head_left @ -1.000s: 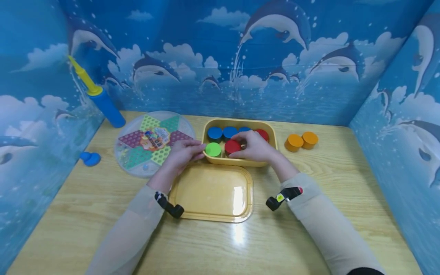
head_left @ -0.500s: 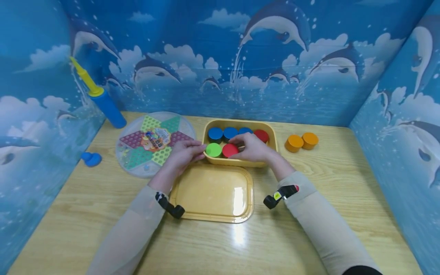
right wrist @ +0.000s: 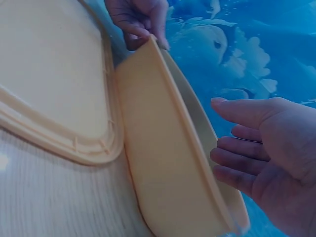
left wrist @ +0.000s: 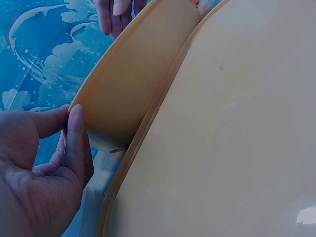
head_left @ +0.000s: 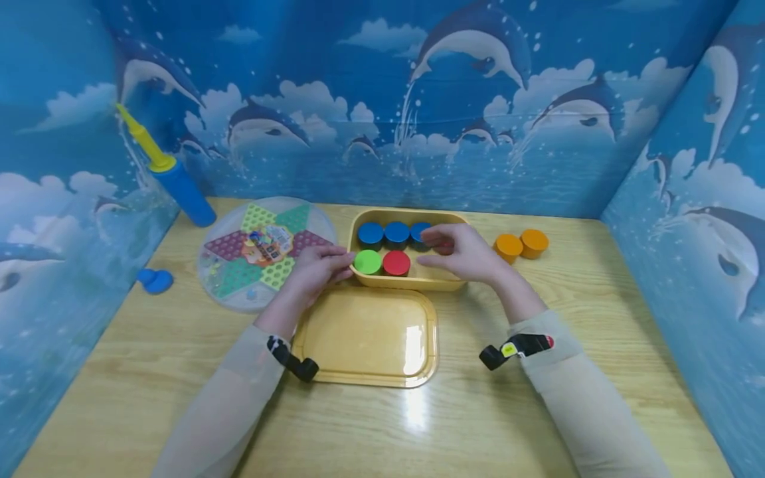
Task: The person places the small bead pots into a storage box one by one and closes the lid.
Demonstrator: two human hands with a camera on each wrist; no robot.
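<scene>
A yellow plastic box (head_left: pixel 412 282) stands at the table's middle. Its left end is pinched between the thumb and fingers of my left hand (head_left: pixel 319 271), seen at the rim in the left wrist view. Inside sit a lime-green round block (head_left: pixel 367 262) and a red round block (head_left: pixel 396 263) side by side in front. Blue round blocks (head_left: pixel 396 235) line the back, and another red one is mostly hidden behind my right hand (head_left: pixel 463 255). That hand hovers over the box's right part, thumb and fingers apart, holding nothing; the right wrist view (right wrist: pixel 281 148) shows the palm free.
A yellow lid (head_left: pixel 367 335) lies flat in front of the box. Two orange round blocks (head_left: pixel 508 247) stand to its right. To the left lie a round star-patterned game board (head_left: pixel 239 282), a blue-and-yellow hand pump (head_left: pixel 185 192) leaning on the wall, and a small blue knobbed piece (head_left: pixel 157 281).
My right hand has set the red block down beside the green one, let go and drawn back to the right. The left hand keeps its hold on the box.
</scene>
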